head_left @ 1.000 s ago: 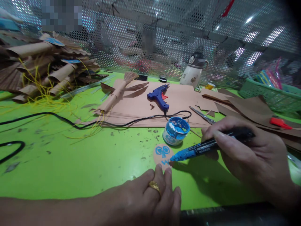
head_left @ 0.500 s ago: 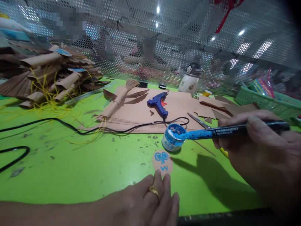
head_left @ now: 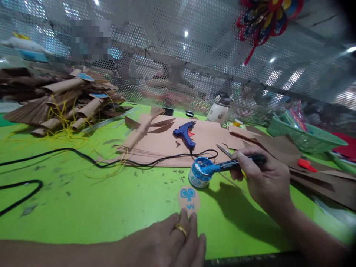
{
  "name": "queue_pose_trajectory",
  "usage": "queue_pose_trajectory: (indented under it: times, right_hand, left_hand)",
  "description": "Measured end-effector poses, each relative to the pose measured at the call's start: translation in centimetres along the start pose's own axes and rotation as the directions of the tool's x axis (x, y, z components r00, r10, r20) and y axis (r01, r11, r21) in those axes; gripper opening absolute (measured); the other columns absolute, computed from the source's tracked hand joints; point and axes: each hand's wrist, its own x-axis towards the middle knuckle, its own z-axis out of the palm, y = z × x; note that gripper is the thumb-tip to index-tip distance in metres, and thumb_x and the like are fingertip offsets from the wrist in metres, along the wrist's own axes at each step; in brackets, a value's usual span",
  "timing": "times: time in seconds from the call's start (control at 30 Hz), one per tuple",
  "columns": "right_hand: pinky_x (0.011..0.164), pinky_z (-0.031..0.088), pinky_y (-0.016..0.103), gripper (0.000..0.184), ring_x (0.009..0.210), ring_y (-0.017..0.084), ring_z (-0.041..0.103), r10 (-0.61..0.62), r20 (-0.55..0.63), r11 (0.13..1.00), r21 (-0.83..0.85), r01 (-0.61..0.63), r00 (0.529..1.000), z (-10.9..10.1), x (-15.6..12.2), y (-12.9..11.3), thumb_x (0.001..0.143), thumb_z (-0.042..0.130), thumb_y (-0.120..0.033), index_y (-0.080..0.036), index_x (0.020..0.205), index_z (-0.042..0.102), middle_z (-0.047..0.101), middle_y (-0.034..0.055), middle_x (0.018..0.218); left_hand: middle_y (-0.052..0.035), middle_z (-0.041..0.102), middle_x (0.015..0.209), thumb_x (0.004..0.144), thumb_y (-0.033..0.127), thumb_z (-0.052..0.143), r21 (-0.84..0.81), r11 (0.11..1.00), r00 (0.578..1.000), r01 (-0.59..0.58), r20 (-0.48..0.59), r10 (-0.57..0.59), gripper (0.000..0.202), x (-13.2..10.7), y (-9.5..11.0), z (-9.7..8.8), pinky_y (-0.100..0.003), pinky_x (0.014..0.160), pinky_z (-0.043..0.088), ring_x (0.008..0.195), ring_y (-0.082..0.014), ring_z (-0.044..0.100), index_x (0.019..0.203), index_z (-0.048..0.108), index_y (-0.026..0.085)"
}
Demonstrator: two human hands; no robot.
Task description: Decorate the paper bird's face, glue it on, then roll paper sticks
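My right hand grips a black permanent marker whose front end is coated in blue paint. The marker's tip is inside a small open jar of blue paint. Below the jar lies a round brown paper disc with blue painted eyes and other marks. My left hand, wearing a gold ring, rests with flat fingers on the disc's near edge. Scissors lie just beyond my right hand, partly covered by it.
A blue glue gun and a rolled paper figure lie on brown paper sheets. A black cord crosses the table. More paper figures with yellow strings are piled left. A flask and green basket stand behind.
The camera view has shifted, bringing more of the right side into sight. My right hand and the marker look farther forward; the tip stays at the jar. My left hand remains on the disc.
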Motion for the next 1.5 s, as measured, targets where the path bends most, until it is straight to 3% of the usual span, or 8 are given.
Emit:
queue_pose_trajectory:
  times: [0.13,0.4,0.7,0.83,1.0,1.23,1.5]
  right_hand:
    - [0.043,0.041,0.022,0.012,0.043,0.010,0.050,0.007,0.054,1.000,-0.029,-0.005,0.999,0.3,0.3,0.1,0.080,0.054,-0.030,-0.018,0.078,0.055,0.053,-0.0037,0.050]
    - [0.046,0.041,0.022,0.020,0.048,0.011,0.050,0.068,0.294,0.993,-0.110,-0.037,0.953,0.7,1.0,1.7,0.080,0.053,-0.036,-0.017,0.084,0.057,0.054,-0.0019,0.056]
    - [0.053,0.044,0.023,0.028,0.059,0.013,0.056,0.121,0.343,0.977,-0.205,-0.052,0.931,-0.4,1.5,1.4,0.078,0.056,-0.041,-0.016,0.091,0.060,0.062,0.0031,0.070]
    - [0.058,0.049,0.026,0.036,0.070,0.017,0.060,0.170,0.452,0.978,-0.188,-0.093,0.876,-0.6,1.8,1.3,0.071,0.063,-0.039,-0.018,0.100,0.059,0.065,0.0060,0.087]
    - [0.066,0.051,0.031,0.050,0.086,0.022,0.059,0.122,0.611,0.990,-0.127,-0.055,0.782,-0.5,2.2,1.1,0.064,0.069,-0.031,-0.021,0.111,0.056,0.062,0.0070,0.103]
    - [0.064,0.052,0.031,0.049,0.081,0.020,0.060,0.137,0.589,0.991,-0.078,-0.113,0.797,0.1,2.1,1.7,0.063,0.070,-0.027,-0.023,0.110,0.058,0.062,0.0063,0.102]
    - [0.083,0.048,0.040,0.035,0.094,0.023,0.057,0.122,0.533,0.992,-0.033,-0.124,0.837,1.2,1.6,1.7,0.064,0.070,-0.029,-0.025,0.098,0.060,0.062,0.0053,0.101]
  left_hand:
    - [-0.0151,0.062,0.107,0.082,0.018,0.048,-0.020,1.000,1.000,-0.016,0.001,0.016,0.032,0.1,0.0,-0.2,-0.036,0.083,0.048,0.100,-0.0230,0.056,0.111,0.054,0.010]
    - [-0.0198,0.059,0.109,0.081,0.016,0.045,-0.088,0.996,0.999,0.001,0.053,0.003,0.034,0.3,0.2,-0.4,-0.038,0.082,0.048,0.103,-0.0249,0.055,0.112,0.054,0.006]
    - [-0.0202,0.059,0.109,0.080,0.015,0.046,-0.101,0.995,0.997,0.007,0.077,0.000,0.034,0.4,0.3,-0.6,-0.038,0.081,0.049,0.102,-0.0257,0.056,0.112,0.054,0.006]
    - [-0.0201,0.059,0.109,0.079,0.016,0.047,-0.121,0.992,0.997,0.041,0.065,-0.033,0.033,0.6,0.3,-0.8,-0.038,0.081,0.049,0.102,-0.0257,0.056,0.110,0.055,0.006]
    - [-0.0195,0.059,0.110,0.080,0.015,0.045,-0.125,0.991,0.996,0.046,0.081,-0.036,0.033,0.7,0.2,-1.0,-0.039,0.082,0.048,0.101,-0.0257,0.056,0.110,0.055,0.006]
    - [-0.0199,0.058,0.112,0.080,0.015,0.044,-0.126,0.992,0.994,0.005,0.112,0.009,0.034,1.0,-0.4,-1.4,-0.038,0.082,0.048,0.103,-0.0264,0.055,0.111,0.054,0.005]
    - [-0.0208,0.057,0.111,0.081,0.016,0.043,-0.136,0.991,0.992,0.000,0.121,0.017,0.034,1.0,-0.6,-1.8,-0.039,0.085,0.046,0.105,-0.0263,0.054,0.112,0.053,0.004]
